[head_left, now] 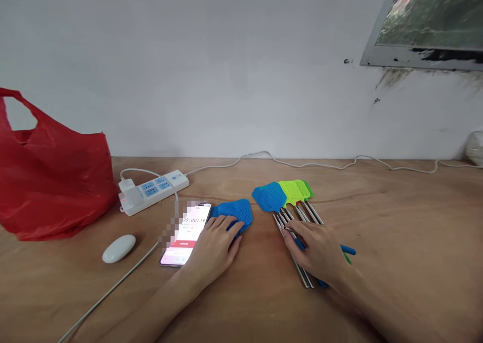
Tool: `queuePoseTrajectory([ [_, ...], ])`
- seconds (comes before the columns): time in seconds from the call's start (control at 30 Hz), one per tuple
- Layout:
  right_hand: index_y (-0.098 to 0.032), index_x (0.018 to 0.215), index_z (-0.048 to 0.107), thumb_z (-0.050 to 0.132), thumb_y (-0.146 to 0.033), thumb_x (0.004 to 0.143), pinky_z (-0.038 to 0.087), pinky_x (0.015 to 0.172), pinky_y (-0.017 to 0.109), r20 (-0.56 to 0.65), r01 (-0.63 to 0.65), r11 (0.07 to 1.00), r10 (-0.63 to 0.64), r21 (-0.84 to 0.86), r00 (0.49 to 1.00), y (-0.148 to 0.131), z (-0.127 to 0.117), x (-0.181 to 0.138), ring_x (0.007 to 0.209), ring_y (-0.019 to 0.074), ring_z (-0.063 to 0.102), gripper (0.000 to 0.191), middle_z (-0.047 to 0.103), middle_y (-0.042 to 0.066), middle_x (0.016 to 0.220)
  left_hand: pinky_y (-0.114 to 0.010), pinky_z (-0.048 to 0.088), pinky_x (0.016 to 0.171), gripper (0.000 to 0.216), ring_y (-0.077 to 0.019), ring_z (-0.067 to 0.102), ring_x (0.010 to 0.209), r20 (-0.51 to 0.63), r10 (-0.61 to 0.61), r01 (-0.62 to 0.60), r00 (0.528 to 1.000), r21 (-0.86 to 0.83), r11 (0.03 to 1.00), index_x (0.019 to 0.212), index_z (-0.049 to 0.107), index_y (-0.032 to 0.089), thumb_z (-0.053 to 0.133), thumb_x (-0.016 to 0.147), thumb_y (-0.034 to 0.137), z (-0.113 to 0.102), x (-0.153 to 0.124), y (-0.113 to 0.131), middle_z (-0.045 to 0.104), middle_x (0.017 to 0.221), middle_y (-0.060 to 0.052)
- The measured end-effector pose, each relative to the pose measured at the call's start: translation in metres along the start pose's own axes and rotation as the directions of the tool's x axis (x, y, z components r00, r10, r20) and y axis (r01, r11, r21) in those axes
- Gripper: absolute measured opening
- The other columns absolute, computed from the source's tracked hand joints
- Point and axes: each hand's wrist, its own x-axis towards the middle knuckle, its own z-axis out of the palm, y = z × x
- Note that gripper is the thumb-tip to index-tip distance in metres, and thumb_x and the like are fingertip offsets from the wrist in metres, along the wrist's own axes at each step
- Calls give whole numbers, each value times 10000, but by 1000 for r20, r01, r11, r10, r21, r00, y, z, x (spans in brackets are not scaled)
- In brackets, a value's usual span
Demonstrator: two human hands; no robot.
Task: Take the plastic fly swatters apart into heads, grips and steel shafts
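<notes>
Several fly swatters [289,194] with blue and green mesh heads and metal shafts lie fanned on the wooden table [396,222]. My right hand [319,250] rests on their shafts and handles, fingers curled over them. A separate blue swatter head [236,212] lies to the left. My left hand [217,245] lies flat on its near edge, fingers stretched out. Beside that hand, a lit phone [186,235] showing a timer lies face up.
A red plastic bag [49,177] stands at the left. A white power strip [153,191] with a cable sits behind the phone, and a white oval object [118,248] lies near the front left. A white cord [339,164] runs along the wall.
</notes>
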Motion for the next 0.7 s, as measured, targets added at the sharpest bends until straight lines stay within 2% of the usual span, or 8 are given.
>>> queuePoseTrajectory([
  [0.07,-211,867,624,506,-221,953,388,581,289,49,25,999,-27,30,998,-2,-3,1,631,178,642,146,696,15,714,-510,522,917,275,-314,638,1058,-14,2,-2,1000,-8,1000,1208,662,194,555,955,200,0,0,-1,686,1187,-106],
  [0.13,-196,1001,636,470,-192,955,460,671,314,105,60,996,-68,70,992,-5,-6,3,786,217,676,172,740,60,878,-506,512,925,263,-314,627,1075,-36,2,-2,999,-23,1000,1199,656,196,553,958,225,-1,1,-2,676,1200,-108],
  [0.23,-157,1250,575,418,-131,947,520,787,379,160,117,990,-129,79,979,-8,-8,5,943,257,661,343,733,112,1067,-500,499,929,265,-313,614,1085,-100,-13,9,995,-41,999,1205,635,179,526,971,238,-2,1,-3,671,1198,-117],
  [0.3,-149,1323,544,390,-83,943,531,819,394,192,174,983,-182,57,964,-7,-6,6,961,258,654,415,722,118,1111,-493,495,918,262,-315,608,1083,-144,-31,24,989,-51,998,1197,626,166,508,972,228,-4,1,-4,678,1168,-120],
  [0.4,-196,1301,585,385,-46,955,526,735,344,255,228,974,-218,-12,942,-4,-3,6,889,231,664,427,726,86,1054,-480,491,904,235,-316,600,1080,-161,-61,51,985,-65,997,1154,634,171,499,967,215,-6,1,-4,683,1144,-115],
  [0.53,-290,1365,560,446,-190,1029,406,525,274,299,177,979,-139,-105,944,-1,-1,4,649,169,649,369,717,19,873,-468,496,864,208,-310,618,1009,-146,-114,110,983,-39,993,1106,639,178,495,960,216,-9,2,-4,688,1089,-106],
  [0.6,-269,1368,548,436,-246,1044,420,551,278,285,130,988,-102,-81,953,-1,-1,3,686,179,678,344,735,30,905,-465,502,836,210,-314,626,975,-142,-139,141,980,5,990,1096,636,171,502,939,207,-11,3,-5,682,1067,-114],
  [0.7,-215,1245,593,419,-241,1034,465,627,297,263,58,998,-51,-21,963,0,1,2,833,216,714,275,749,73,1014,-470,504,828,295,-336,627,991,-110,-164,175,980,99,980,1128,616,165,537,843,153,-12,3,-6,665,1095,-136],
])
